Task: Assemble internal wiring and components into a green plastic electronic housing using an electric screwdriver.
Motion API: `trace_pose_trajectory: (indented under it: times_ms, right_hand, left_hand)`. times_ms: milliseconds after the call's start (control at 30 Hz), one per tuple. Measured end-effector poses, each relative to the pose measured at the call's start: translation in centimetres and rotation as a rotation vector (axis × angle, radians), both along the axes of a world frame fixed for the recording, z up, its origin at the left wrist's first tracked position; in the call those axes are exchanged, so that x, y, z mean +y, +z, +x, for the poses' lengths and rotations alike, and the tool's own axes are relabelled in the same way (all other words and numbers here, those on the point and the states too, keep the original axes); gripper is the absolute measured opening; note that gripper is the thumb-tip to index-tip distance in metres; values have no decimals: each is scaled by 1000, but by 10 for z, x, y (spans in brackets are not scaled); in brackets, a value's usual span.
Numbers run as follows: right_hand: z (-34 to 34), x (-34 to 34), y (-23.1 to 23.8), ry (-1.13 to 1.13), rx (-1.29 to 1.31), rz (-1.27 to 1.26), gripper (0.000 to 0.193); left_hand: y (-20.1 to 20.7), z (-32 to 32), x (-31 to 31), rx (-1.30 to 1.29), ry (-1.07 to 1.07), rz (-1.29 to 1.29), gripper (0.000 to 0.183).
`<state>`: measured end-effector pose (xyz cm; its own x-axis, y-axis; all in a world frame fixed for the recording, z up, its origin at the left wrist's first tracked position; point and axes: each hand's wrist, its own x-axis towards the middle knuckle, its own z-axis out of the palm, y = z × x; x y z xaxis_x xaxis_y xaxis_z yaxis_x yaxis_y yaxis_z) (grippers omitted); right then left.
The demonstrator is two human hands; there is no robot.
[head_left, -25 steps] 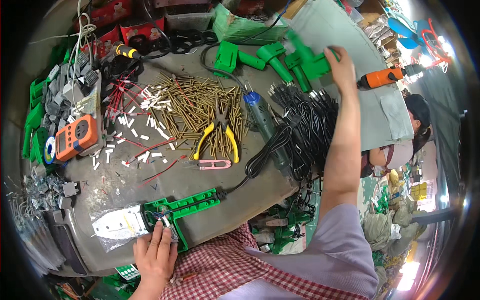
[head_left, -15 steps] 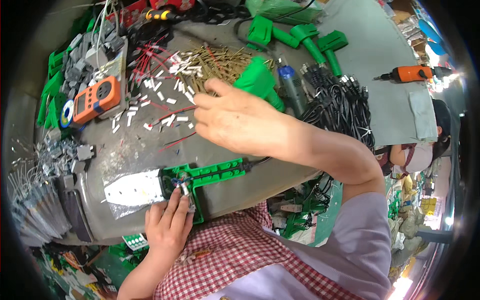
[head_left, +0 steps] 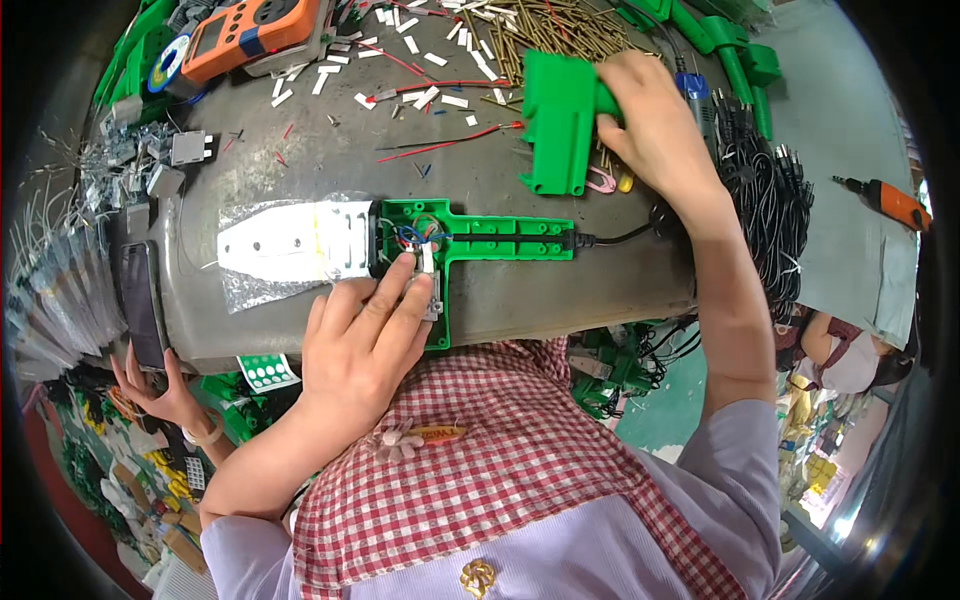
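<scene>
My left hand point(head_left: 355, 350) lies over an open green plastic housing half point(head_left: 510, 240), fingers stretched out. Its fingertips press near blue, red and white wires point(head_left: 425, 236) and small parts inside; the thumb is hidden. From the housing a white-and-silver tapered plate point(head_left: 290, 243) extends left on clear plastic wrap, and a black cord point(head_left: 625, 236) leaves the handle end on the right. Above and to the right, my right hand point(head_left: 655, 125) grips a matching green housing cover point(head_left: 558, 125) by its handle, upright over the table.
White sleeves point(head_left: 435, 60), red wires point(head_left: 455, 140) and brass-coloured rods point(head_left: 560, 35) lie scattered at the back. An orange meter point(head_left: 250, 35) stands back left. Black cords point(head_left: 770, 220) pile at right. Another person's hand point(head_left: 165, 395) touches a dark phone point(head_left: 143, 300) at the left edge.
My right hand has moved right from the loose wires and sleeves and taken hold of the green cover. My left hand stays on the housing. Another person's hand has appeared by the phone.
</scene>
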<state>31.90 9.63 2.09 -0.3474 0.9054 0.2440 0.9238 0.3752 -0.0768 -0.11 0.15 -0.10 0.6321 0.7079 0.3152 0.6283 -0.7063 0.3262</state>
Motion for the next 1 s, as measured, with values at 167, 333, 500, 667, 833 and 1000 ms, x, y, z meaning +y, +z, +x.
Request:
trace_pose_trajectory:
  times_ms: [167, 333, 500, 667, 833, 1000]
  right_hand:
    - [-18, -64, 12, -57, 1005, -216, 36]
    - [-43, -96, 1, -1, 1929, -613, 41]
    - [-50, -103, 6, 40, 1388, -429, 44]
    - [-57, -108, -12, 75, 1182, -477, 42]
    - [-75, -106, -24, -47, 994, -389, 35]
    - [-65, -99, -31, -127, 1546, -343, 53]
  left_hand:
    - [-4, -2, -4, -11, 33, 3, 52]
    - [-1, -3, -3, -7, 20, -4, 52]
    - [-5, -3, -4, -14, 24, 8, 51]
    - [-7, -1, -6, -19, 51, 13, 51]
    - [-3, 2, -1, -26, 54, 125, 41]
    - [-6, -5, -2, -105, 66, -18, 47]
